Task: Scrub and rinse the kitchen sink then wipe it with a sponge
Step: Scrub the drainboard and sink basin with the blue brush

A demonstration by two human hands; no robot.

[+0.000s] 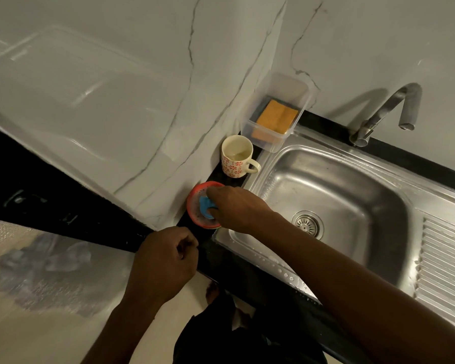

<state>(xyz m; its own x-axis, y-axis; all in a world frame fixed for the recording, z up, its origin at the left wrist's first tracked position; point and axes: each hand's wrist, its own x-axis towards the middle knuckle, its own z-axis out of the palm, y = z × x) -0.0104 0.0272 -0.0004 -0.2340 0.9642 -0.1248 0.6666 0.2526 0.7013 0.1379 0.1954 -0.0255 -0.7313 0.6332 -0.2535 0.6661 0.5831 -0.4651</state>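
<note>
**A:** Where is the sink sitting, and what is reaching near it?

**B:** The steel sink (pixel 336 195) is lying to the right, set into the black counter (pixel 250 279), with its drain (pixel 307 223) showing and droplets dotting its rim. Just beside its left edge, a red dish (pixel 196 203) is resting on the counter, and the right hand (pixel 237 208) is closing its fingers on a blue scrubber (pixel 205 204) inside that dish.

**A:** And the other hand?

**B:** The left hand (pixel 166 261) is hanging curled into a loose fist at the counter's front edge, gripping nothing that can be seen.

**A:** Which way does the scrubber need to travel?

**B:** The basin is lying rightward of the right hand, which is the nearer one, so a short carry to the right looks likely.

**A:** Anything else close by?

**B:** A patterned cup (pixel 237 158) is standing behind the dish. Farther back, a clear tub (pixel 273 111) is holding an orange sponge (pixel 276 116), and the tap (pixel 386 114) is arching over the sink's far rim.
</note>
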